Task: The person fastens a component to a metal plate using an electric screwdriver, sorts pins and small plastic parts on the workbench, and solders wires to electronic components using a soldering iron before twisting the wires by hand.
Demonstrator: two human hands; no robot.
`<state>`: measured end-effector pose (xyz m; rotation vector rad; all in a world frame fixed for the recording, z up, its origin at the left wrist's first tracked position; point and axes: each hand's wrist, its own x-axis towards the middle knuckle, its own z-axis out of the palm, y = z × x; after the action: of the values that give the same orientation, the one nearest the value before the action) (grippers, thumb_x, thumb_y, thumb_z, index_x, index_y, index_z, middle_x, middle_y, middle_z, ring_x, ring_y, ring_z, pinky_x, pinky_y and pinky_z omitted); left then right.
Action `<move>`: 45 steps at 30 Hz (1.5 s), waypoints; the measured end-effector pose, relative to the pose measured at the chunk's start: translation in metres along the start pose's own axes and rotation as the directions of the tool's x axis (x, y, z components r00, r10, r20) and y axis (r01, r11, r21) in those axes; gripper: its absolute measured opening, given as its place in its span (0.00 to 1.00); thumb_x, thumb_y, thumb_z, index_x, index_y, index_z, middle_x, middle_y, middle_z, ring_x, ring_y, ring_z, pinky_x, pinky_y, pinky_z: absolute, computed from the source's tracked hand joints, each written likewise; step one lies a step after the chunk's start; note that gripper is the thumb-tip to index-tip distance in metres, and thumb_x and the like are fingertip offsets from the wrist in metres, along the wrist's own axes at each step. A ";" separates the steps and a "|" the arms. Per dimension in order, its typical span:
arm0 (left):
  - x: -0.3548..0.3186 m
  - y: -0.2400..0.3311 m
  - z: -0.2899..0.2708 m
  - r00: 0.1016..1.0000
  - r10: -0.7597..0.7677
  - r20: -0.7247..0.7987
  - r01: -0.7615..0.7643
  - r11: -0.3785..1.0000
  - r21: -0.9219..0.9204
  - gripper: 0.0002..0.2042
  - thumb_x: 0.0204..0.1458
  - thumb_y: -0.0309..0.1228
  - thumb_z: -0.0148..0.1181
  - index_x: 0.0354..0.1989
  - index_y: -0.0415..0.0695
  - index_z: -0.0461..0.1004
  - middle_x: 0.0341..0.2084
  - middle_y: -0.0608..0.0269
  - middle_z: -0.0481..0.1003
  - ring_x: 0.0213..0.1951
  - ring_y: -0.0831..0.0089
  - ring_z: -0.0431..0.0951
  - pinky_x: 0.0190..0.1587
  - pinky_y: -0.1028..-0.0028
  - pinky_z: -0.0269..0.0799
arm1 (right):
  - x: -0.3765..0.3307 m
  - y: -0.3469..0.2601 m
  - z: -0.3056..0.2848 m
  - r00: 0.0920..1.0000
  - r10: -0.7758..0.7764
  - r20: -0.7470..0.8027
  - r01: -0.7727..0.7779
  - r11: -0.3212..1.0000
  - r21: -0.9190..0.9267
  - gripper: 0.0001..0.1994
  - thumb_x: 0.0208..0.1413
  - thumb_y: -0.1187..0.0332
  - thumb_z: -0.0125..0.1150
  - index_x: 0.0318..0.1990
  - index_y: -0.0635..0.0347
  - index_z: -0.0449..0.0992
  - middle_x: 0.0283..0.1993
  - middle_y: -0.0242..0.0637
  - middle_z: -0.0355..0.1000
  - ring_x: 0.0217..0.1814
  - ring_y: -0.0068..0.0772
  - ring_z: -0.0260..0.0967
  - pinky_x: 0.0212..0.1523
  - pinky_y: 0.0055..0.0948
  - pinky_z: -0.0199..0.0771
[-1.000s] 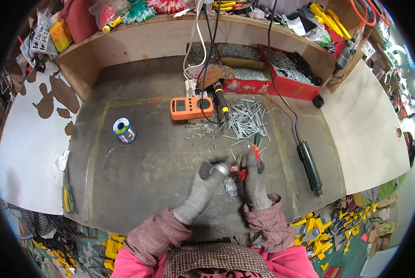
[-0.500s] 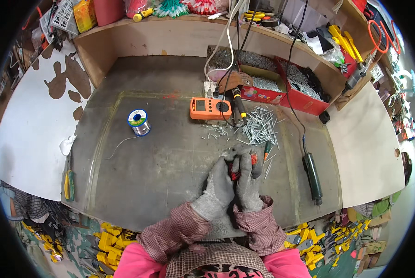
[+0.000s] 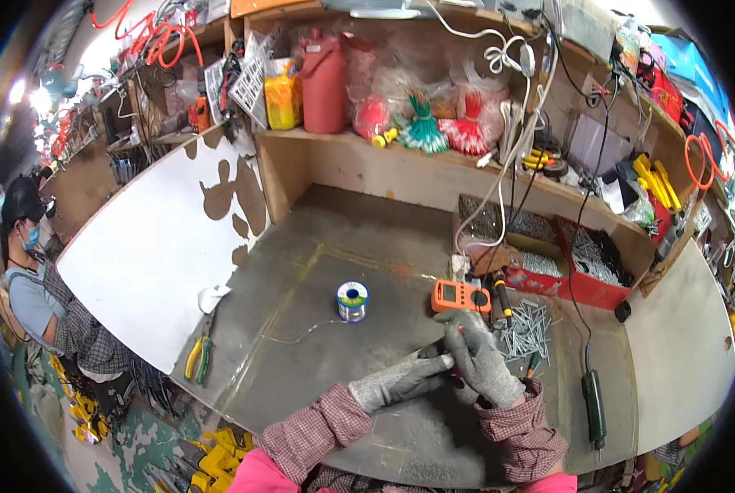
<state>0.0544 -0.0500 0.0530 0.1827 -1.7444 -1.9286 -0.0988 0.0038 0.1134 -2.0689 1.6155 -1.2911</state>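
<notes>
Both my hands wear grey work gloves and are close together over the near right part of the bench. My left hand (image 3: 407, 381) lies with its fingers pointing right, closed on something dark that the fingers mostly hide. My right hand (image 3: 484, 366) is curled just above and right of it, fingertips pressed together; a speck of red shows there, too small to name. Right behind them lies an orange multimeter (image 3: 461, 297). A pile of long silver screws (image 3: 525, 332) sits beside my right hand, along with a green-handled screwdriver (image 3: 534, 362) and a black-and-yellow tool handle (image 3: 502, 300).
A solder spool (image 3: 353, 302) stands mid-bench, its wire trailing left. Pliers (image 3: 197, 359) lie at the left edge, a dark corded power screwdriver (image 3: 594, 411) at the right. Red boxes of screws (image 3: 596, 261) stand behind. Cables hang from the shelf (image 3: 367, 146). A person (image 3: 35, 263) sits far left.
The view has swung up and left, showing more shelf and a person. My right hand has turned over, its fingers now curled above the left; the red thing between my hands is mostly hidden.
</notes>
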 end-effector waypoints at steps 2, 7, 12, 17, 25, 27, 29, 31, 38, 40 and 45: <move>-0.002 -0.003 -0.021 0.998 -0.067 0.020 0.069 0.992 -0.103 0.18 0.64 0.34 0.51 0.61 0.45 0.64 0.47 0.63 0.69 0.46 0.74 0.71 0.50 0.75 0.70 | 0.013 0.005 0.006 0.989 -0.147 0.036 0.146 0.989 0.013 0.08 0.64 0.70 0.50 0.39 0.64 0.75 0.40 0.46 0.69 0.43 0.47 0.68 0.45 0.40 0.68; -0.011 0.007 -0.056 0.990 -0.140 -0.001 0.136 0.966 -0.218 0.14 0.65 0.35 0.51 0.55 0.43 0.68 0.37 0.63 0.73 0.40 0.75 0.74 0.48 0.72 0.71 | 0.057 -0.023 0.005 0.935 -0.118 0.335 0.234 0.915 -0.329 0.07 0.60 0.64 0.60 0.35 0.57 0.77 0.35 0.40 0.73 0.40 0.45 0.71 0.39 0.40 0.70; -0.006 0.040 -0.079 0.994 -0.047 -0.095 0.051 0.997 0.050 0.19 0.65 0.42 0.49 0.60 0.45 0.65 0.45 0.61 0.72 0.44 0.72 0.75 0.51 0.70 0.72 | 0.113 -0.013 0.014 0.884 0.067 0.463 -0.016 0.993 -0.113 0.15 0.59 0.54 0.61 0.35 0.58 0.77 0.24 0.44 0.72 0.24 0.37 0.72 0.30 0.36 0.72; -0.037 -0.002 -0.120 0.953 0.059 -0.298 -0.136 0.960 -0.246 0.26 0.63 0.44 0.54 0.66 0.44 0.61 0.58 0.59 0.69 0.58 0.67 0.71 0.61 0.64 0.67 | 0.256 -0.038 -0.001 0.973 0.181 0.144 -0.203 0.967 0.157 0.15 0.58 0.55 0.64 0.32 0.60 0.77 0.22 0.25 0.68 0.23 0.16 0.60 0.23 0.25 0.61; -0.103 -0.035 -0.091 0.999 0.033 0.004 -0.031 0.879 0.477 0.18 0.58 0.39 0.57 0.51 0.42 0.75 0.45 0.49 0.77 0.50 0.53 0.76 0.53 0.60 0.72 | 0.497 0.016 0.005 0.906 -0.187 -0.380 0.015 0.911 -0.412 0.14 0.57 0.55 0.61 0.35 0.58 0.79 0.24 0.39 0.73 0.27 0.35 0.72 0.33 0.34 0.73; -0.102 -0.033 -0.092 0.999 -0.035 -0.007 0.035 0.907 0.419 0.15 0.59 0.38 0.56 0.50 0.43 0.76 0.45 0.49 0.77 0.50 0.52 0.76 0.53 0.59 0.72 | 0.513 0.017 0.012 0.892 -0.352 -0.282 0.145 0.816 -0.559 0.15 0.56 0.55 0.62 0.35 0.58 0.79 0.25 0.41 0.74 0.29 0.37 0.73 0.35 0.35 0.73; -0.100 -0.034 -0.093 1.000 -0.007 -0.004 0.008 0.896 0.444 0.15 0.58 0.37 0.56 0.49 0.43 0.76 0.45 0.48 0.77 0.49 0.51 0.76 0.52 0.59 0.72 | 0.529 0.015 0.002 0.957 -0.288 -0.037 0.171 0.661 -0.731 0.17 0.52 0.51 0.64 0.34 0.57 0.81 0.26 0.40 0.76 0.30 0.37 0.74 0.37 0.36 0.74; -0.104 -0.046 -0.096 0.996 0.076 -0.047 -0.042 0.859 0.510 0.14 0.57 0.36 0.57 0.47 0.43 0.76 0.43 0.48 0.77 0.47 0.49 0.76 0.51 0.58 0.72 | 0.530 -0.012 0.011 0.986 -0.089 0.139 0.159 0.739 -0.654 0.18 0.51 0.51 0.65 0.34 0.58 0.81 0.26 0.38 0.76 0.30 0.35 0.74 0.37 0.35 0.73; -0.101 -0.043 -0.098 0.993 0.105 0.047 -0.111 0.780 0.616 0.13 0.55 0.35 0.57 0.46 0.42 0.76 0.41 0.48 0.77 0.45 0.50 0.76 0.50 0.57 0.72 | 0.532 -0.005 0.016 0.968 0.062 0.242 0.140 0.667 -0.732 0.23 0.46 0.47 0.68 0.36 0.60 0.81 0.30 0.35 0.78 0.32 0.32 0.75 0.37 0.33 0.74; -0.099 -0.045 -0.098 0.993 0.104 0.052 -0.113 0.754 0.647 0.14 0.55 0.35 0.56 0.46 0.42 0.76 0.41 0.48 0.77 0.46 0.51 0.76 0.50 0.58 0.72 | 0.539 0.013 0.018 0.975 0.031 0.218 0.146 0.647 -0.748 0.24 0.45 0.47 0.68 0.37 0.60 0.81 0.31 0.35 0.78 0.32 0.33 0.75 0.37 0.33 0.74; -0.097 -0.045 -0.096 0.995 0.078 0.062 -0.099 0.767 0.634 0.14 0.55 0.35 0.56 0.46 0.43 0.76 0.41 0.49 0.77 0.45 0.52 0.76 0.49 0.58 0.71 | 0.526 0.008 0.016 0.963 0.054 0.266 0.096 0.848 -0.522 0.23 0.49 0.48 0.67 0.39 0.62 0.80 0.32 0.40 0.78 0.33 0.36 0.75 0.38 0.35 0.73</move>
<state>0.1659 -0.0887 -0.0287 0.3025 -2.3295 -1.2019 -0.0860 -0.4600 0.3610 -2.4353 1.9770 -0.5461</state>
